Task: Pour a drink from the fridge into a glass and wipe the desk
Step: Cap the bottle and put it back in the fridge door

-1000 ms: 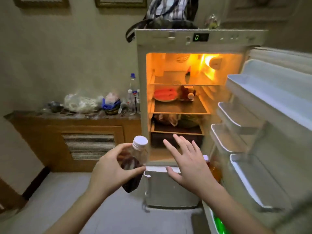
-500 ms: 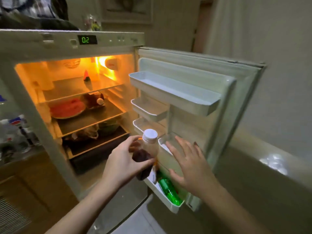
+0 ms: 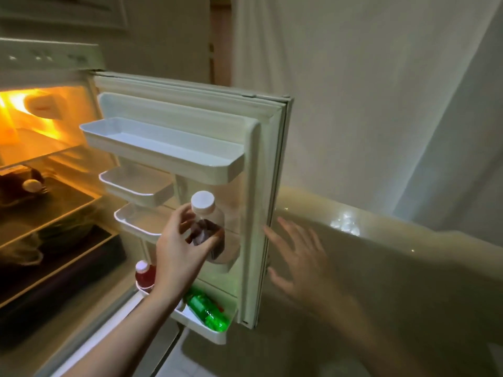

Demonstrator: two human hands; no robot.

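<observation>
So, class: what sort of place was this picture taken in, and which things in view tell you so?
Probably a room in a home, though it could be a hotel room. A small fridge stands open with food on its lit shelves, bottles sit in the door's bottom rack, and a curtain hangs behind.

Clear bottle (image 3: 204,227), white cap, dark drink, upright, before open fridge door (image 3: 261,186)

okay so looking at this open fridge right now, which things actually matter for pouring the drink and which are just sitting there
Part of the job:
- dark drink bottle, white cap, held in the left hand
- fridge door, with the open right hand by its edge

Just sitting there:
- red bottle in the lowest door bin
- green bottle lying in that bin
- empty top door tray
</observation>
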